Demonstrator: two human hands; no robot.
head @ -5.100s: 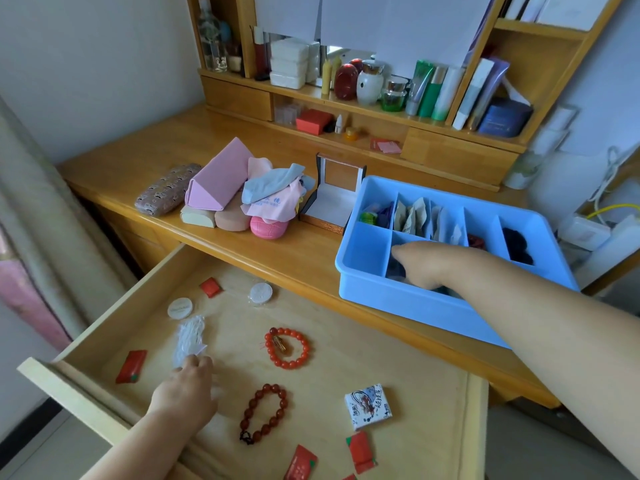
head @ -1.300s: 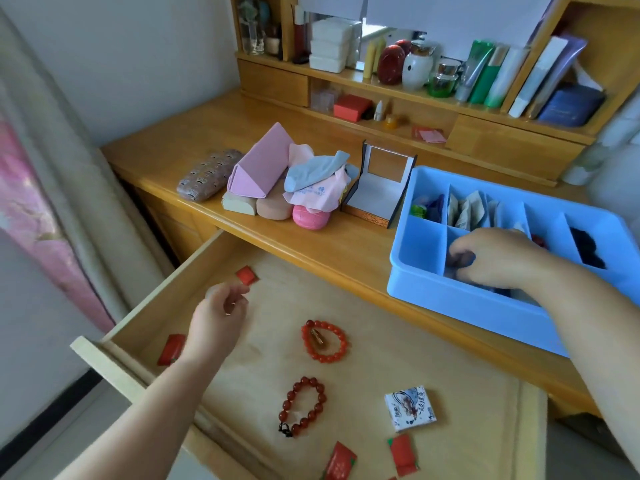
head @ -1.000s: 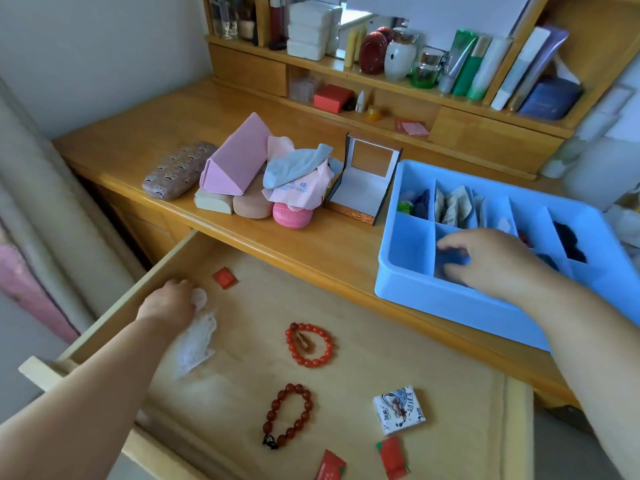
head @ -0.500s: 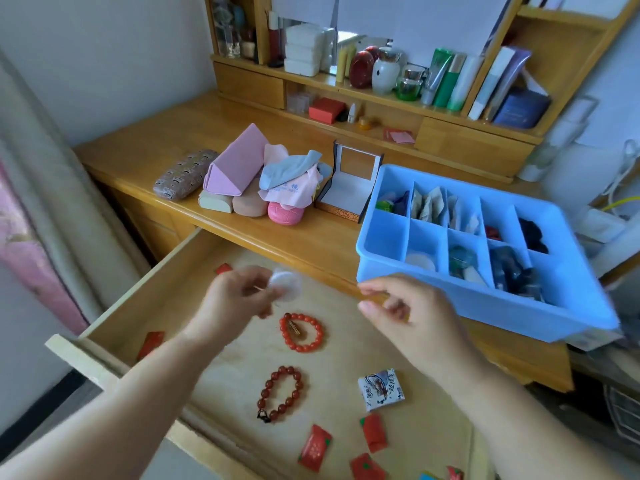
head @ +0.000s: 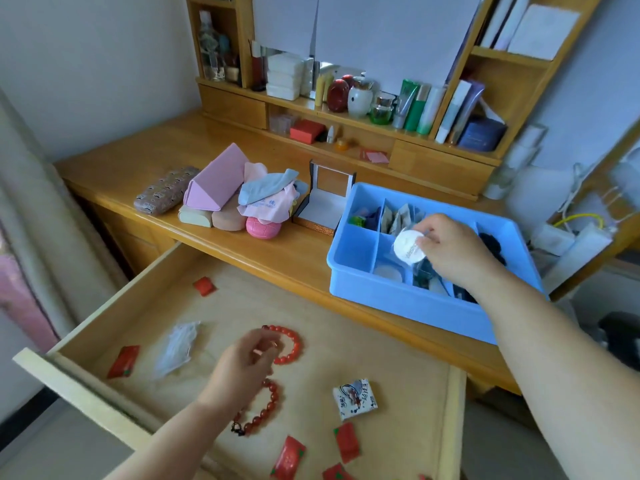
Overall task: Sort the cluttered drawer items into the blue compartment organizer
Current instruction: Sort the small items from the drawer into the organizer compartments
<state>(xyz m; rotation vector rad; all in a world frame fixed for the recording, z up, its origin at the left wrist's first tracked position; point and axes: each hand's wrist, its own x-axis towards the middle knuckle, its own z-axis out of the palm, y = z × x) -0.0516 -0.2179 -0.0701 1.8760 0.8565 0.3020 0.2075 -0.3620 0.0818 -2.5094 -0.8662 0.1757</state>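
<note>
Now a round white wrapped pad is pinched by the right hand over the blue plastic compartment organizer, release seemingly due next, while the left hand, fingers loosely curled, apparently empty, is poised over the orange-red bead bracelet in the drawer.

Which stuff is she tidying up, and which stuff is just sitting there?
For the job:
blue organizer
white round pad held by right hand
orange bracelet by left hand
dark red bracelet
red packets
drawer

Just lying about:
pink triangular case
patterned case
shelf bottles
</note>
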